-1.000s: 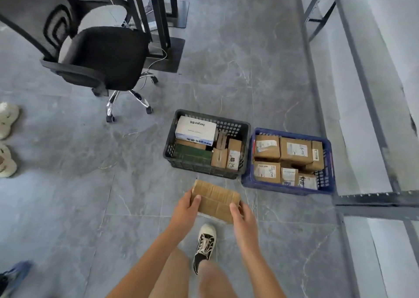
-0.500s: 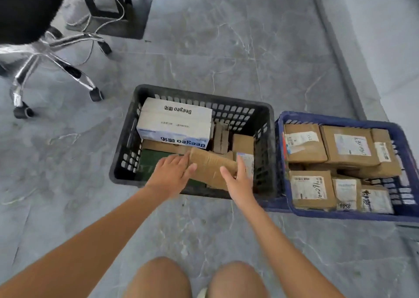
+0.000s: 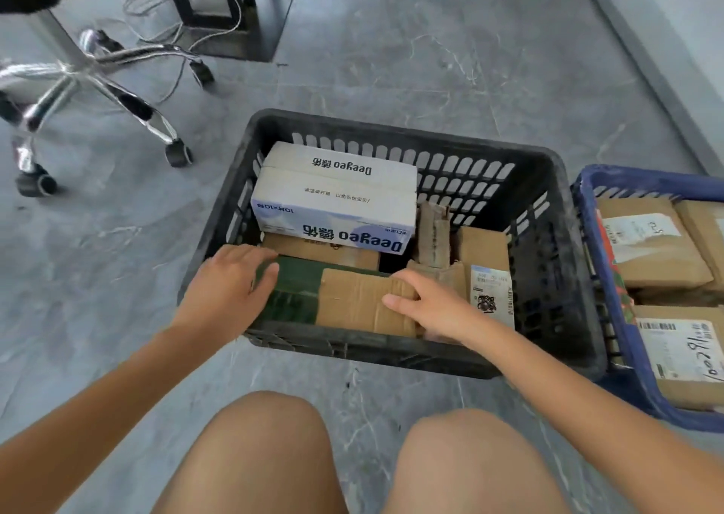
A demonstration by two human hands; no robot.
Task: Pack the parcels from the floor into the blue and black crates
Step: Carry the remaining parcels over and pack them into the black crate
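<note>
A black crate [image 3: 391, 130] sits on the floor in front of my knees, with a blue crate [image 3: 634, 175] touching its right side. A plain brown cardboard parcel [image 3: 352, 306] lies at the black crate's near side, on top of a dark green parcel [image 3: 297, 294]. My right hand [image 3: 427, 306] grips the cardboard parcel's right end, thumb on top. Beside the green parcel's left end, my left hand [image 3: 231, 282] rests with fingers fairly straight, off the cardboard parcel. A white Deegeo box [image 3: 337, 196] fills the crate's far left.
Several labelled brown parcels [image 3: 658, 247] fill the blue crate. An office chair's chrome wheeled base [image 3: 78, 79] stands at the far left, and a black desk foot with loose cables [image 3: 235, 16] behind it. A grey metal rail [image 3: 646, 55] runs along the right.
I carried the cardboard parcel from above the floor into the black crate and crouched closer. My left hand has slid off the parcel's left end onto the green parcel.
</note>
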